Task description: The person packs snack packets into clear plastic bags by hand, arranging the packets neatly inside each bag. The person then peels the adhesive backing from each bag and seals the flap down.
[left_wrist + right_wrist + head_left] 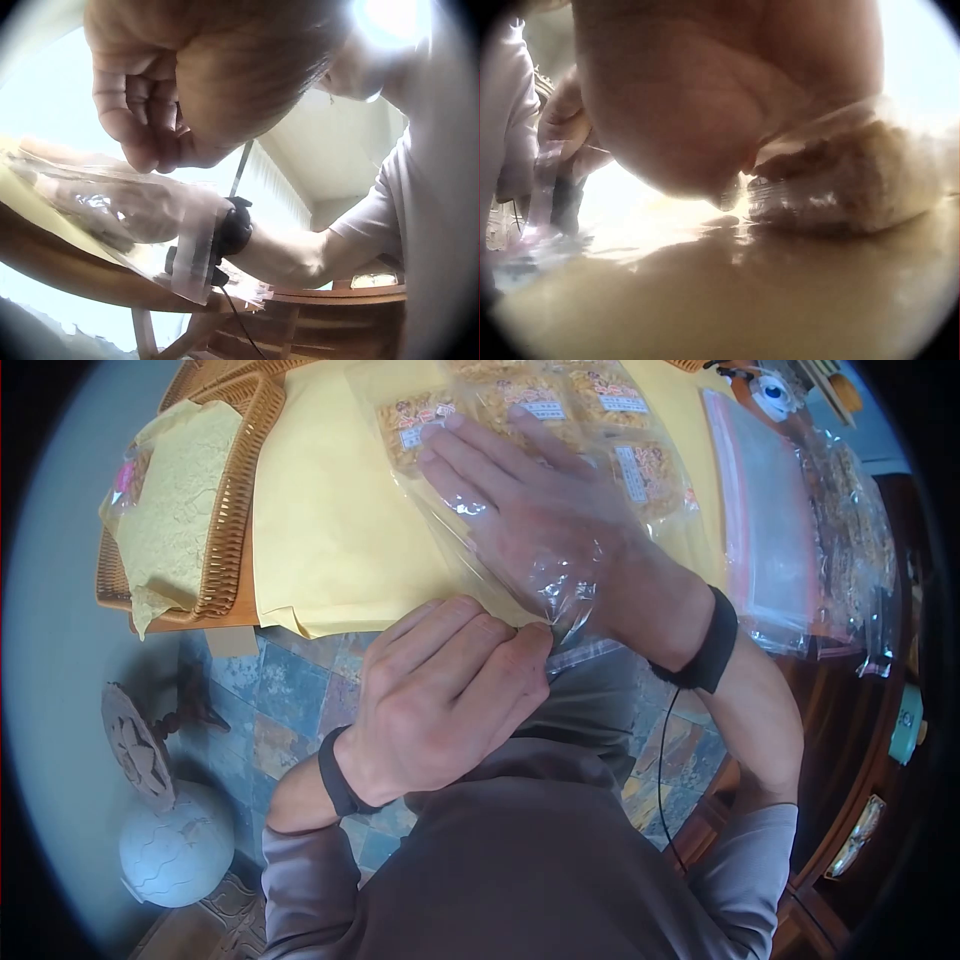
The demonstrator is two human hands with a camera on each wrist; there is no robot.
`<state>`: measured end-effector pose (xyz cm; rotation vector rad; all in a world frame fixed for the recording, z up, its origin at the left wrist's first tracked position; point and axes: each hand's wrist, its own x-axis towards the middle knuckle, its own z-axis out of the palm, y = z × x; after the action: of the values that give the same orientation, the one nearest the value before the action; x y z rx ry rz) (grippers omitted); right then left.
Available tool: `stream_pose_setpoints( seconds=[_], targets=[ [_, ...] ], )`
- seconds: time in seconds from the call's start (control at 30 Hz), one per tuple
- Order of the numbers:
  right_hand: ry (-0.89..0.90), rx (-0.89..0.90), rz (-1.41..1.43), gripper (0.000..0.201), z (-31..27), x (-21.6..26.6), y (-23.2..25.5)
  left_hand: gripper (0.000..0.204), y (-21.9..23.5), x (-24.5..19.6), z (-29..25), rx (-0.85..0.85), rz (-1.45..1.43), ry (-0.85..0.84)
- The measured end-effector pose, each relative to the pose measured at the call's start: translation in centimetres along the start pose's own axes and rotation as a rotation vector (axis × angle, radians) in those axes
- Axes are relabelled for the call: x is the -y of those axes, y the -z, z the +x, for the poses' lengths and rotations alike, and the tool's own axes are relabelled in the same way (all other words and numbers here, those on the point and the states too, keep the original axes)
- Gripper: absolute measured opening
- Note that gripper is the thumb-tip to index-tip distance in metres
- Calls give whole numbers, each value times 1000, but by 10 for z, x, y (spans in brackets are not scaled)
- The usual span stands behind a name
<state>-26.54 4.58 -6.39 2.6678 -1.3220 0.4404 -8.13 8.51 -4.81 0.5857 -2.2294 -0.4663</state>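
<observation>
My left hand (440,690) pinches the open edge of a large clear plastic bag (440,525) at the table's near edge. In the left wrist view its fingers (127,139) curl in toward the thumb. My right hand (550,525) reaches inside the bag, and shiny film lies over its back. Its extended fingers rest on small packets (520,405) with white labels and golden, crumbly-looking contents, laid in rows in the bag. The right wrist view shows one packet (817,180) beneath the hand. The bag's mouth strip (196,247) hangs beside my right wrist.
Yellow paper (330,500) covers the table. A wicker basket (235,490) lined with yellow paper stands left. Flat clear bags (765,530) lie stacked right, beside more wrapped goods (855,530). A thin cable (662,760) hangs from my right wristband. A pale round pot (178,847) stands on the floor.
</observation>
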Motion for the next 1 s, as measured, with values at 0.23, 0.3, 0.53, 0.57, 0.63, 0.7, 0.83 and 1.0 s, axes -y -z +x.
stream_pose_setpoints(
  seconds=[0.23,0.3,0.53,0.57,0.63,0.7,0.83,1.0],
  targets=[
    [-45,-58,146,52,-12,12,5,15,17,17,20,-34,-101,169],
    [-20,-131,77,52,-21,14,-8,13,23,44,39,-150,-22,270],
    [-10,-49,68,52,-7,12,0,36,19,122,100,92,-90,543],
    [-15,-53,67,52,-7,11,-3,41,14,118,105,110,-31,570],
    [17,-206,-46,31,-7,13,-12,46,9,112,113,135,28,599],
    [7,-178,-64,33,-8,15,-8,51,9,110,121,249,178,698],
    [-53,66,-12,59,-7,18,10,53,7,118,122,297,172,679],
    [-48,-30,1,60,-15,15,-2,52,0,126,115,158,228,573]
  ],
)
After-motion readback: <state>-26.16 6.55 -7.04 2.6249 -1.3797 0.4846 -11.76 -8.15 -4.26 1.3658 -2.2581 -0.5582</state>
